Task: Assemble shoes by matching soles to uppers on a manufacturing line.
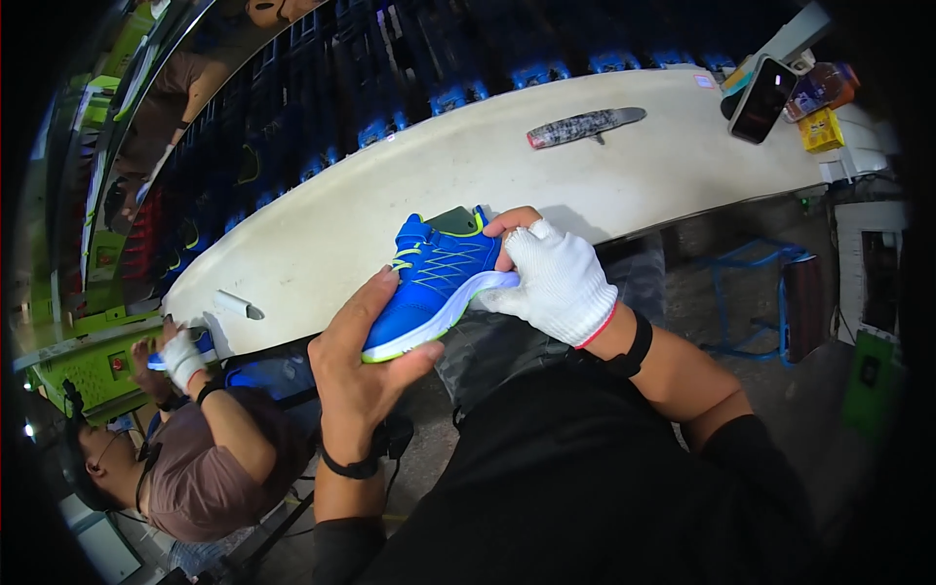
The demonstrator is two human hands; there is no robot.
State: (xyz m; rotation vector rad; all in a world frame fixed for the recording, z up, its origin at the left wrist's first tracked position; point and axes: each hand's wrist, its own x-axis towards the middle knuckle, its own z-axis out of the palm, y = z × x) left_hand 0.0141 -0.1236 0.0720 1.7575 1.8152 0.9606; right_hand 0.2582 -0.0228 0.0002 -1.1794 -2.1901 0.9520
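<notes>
the shoe (pixel 439 278) is clasped at the toe by the half-curled left hand (pixel 357 353) and at the heel by the curled right hand (pixel 561 283) (white-gloved).

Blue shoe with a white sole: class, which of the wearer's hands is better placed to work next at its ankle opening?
Probably the right: the white-gloved right hand is at the heel of the blue shoe, fingers beside that opening, while the bare left hand holds the toe end.
</notes>
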